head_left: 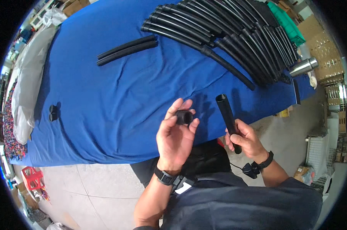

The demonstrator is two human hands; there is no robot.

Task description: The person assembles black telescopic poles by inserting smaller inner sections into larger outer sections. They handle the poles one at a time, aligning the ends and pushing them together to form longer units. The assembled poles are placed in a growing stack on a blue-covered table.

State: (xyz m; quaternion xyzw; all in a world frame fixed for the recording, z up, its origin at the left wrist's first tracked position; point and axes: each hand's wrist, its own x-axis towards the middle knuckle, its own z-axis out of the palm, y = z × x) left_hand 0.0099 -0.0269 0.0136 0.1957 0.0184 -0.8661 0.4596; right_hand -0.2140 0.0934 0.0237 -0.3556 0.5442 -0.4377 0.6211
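Two stubby black cylinders (53, 112) are lying left on blue cloth (81, 92); left hand (176, 140) is pinching a short, hollow, black plastic-looking collar (183, 117); right hand (248, 140), apart, is gripping a straight black plastic-looking tube (227, 115). Probably staging a fit; next move likely needing open ends aligned.

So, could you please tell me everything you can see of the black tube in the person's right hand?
The black tube is slim, round and dark all over, with a faint sheen; it looks like plastic or rubber, though which is hard to tell. Its upper end is open and hollow. It slants in the picture, top toward the left, its upper part seen against the blue cloth. The right hand grips its lower part, and its lower end shows beneath the thumb.
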